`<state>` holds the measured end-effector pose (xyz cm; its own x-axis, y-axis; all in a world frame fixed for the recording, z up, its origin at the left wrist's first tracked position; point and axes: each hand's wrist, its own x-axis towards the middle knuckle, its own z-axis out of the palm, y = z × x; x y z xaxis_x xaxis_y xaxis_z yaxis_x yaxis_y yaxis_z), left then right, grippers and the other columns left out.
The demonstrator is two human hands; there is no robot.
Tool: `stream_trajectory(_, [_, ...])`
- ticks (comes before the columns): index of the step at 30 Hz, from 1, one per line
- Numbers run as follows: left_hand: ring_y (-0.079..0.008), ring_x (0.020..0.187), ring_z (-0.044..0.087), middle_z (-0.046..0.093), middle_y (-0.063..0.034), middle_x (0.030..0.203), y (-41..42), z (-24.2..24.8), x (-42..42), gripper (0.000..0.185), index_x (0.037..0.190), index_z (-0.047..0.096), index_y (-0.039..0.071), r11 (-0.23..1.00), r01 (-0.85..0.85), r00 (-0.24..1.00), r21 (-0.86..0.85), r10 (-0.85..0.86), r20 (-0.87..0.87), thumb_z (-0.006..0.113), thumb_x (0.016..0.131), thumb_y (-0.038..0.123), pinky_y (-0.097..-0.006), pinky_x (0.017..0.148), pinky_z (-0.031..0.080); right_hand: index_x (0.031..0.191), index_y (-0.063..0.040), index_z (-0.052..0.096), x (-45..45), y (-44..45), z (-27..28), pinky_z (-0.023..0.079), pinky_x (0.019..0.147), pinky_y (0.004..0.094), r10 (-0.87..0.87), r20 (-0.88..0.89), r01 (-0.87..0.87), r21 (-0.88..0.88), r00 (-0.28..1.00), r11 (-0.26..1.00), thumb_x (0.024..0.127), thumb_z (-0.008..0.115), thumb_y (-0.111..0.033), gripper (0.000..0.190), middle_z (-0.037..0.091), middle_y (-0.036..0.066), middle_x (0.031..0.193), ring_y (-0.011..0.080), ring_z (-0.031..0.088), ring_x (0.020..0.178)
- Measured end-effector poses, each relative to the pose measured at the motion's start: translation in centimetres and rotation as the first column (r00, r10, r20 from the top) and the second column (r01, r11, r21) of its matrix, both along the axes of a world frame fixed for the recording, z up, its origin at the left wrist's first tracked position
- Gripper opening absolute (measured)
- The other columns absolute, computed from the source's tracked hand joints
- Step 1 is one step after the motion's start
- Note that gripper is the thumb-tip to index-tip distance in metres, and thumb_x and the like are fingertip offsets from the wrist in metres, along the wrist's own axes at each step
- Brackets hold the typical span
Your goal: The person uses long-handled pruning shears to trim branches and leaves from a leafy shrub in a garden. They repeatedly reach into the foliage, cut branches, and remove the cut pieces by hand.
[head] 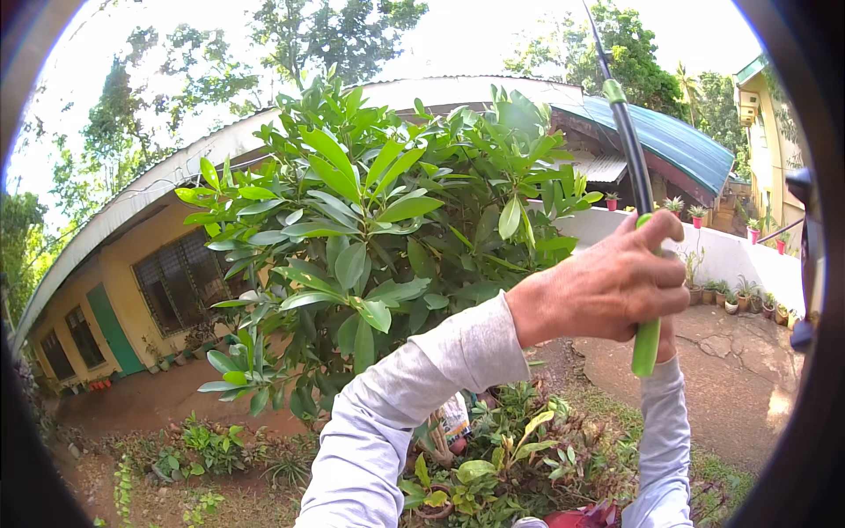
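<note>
My left hand (pixel 594 290) reaches across to the right and is closed around the green grip of a long-handled garden tool (pixel 632 148). The tool has a black shaft with a green collar and points upward; its far end runs past the top of the picture. Behind the left hand, most of my right hand (pixel 667 340) is hidden; only a bit near the wrist shows, so its hold cannot be made out. To the left of the tool stands a large leafy green bush (pixel 396 218). Both forearms wear light grey sleeves.
Low plants (pixel 521 449) and a potted plant (pixel 432 498) grow below the bush. A white wall (pixel 726 257) with potted plants stands at right, beside cracked paving (pixel 719 376). Behind is a yellow house (pixel 125 277) with a green door (pixel 113 327).
</note>
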<state>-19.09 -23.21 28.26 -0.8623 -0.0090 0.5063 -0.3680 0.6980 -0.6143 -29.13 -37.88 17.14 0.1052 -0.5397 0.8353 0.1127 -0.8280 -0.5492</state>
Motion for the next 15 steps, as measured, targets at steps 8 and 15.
stream_trajectory(8, [-0.0288,0.113,0.051,0.049,-0.0059,0.087,10.2,-7.7,-10.5,0.023,0.079,0.057,0.006,0.997,-0.060,0.998,-0.055,0.059,-0.006,0.073,0.070,0.020,-0.0671,0.100,0.049,0.098,-0.007,0.054,-12.2,6.9,-8.7,0.043,0.058,0.0231,0.092,0.063,-0.102,0.192,0.994,0.976,0.072,0.075,0.000,0.034,0.051,-0.002,0.074,0.0057,0.051,0.066])
stream_trajectory(15, [-0.0281,0.130,0.047,0.056,-0.0081,0.115,16.1,-12.7,-13.7,0.027,0.094,0.056,0.008,0.879,-0.468,0.880,-0.097,0.473,0.043,0.072,0.073,0.013,-0.0610,0.103,0.050,0.084,-0.006,0.052,-18.7,8.1,-11.5,0.040,0.056,0.0269,0.239,-0.158,-0.175,0.335,0.958,0.926,0.063,0.069,0.004,0.028,0.049,-0.003,0.069,0.0090,0.047,0.062])
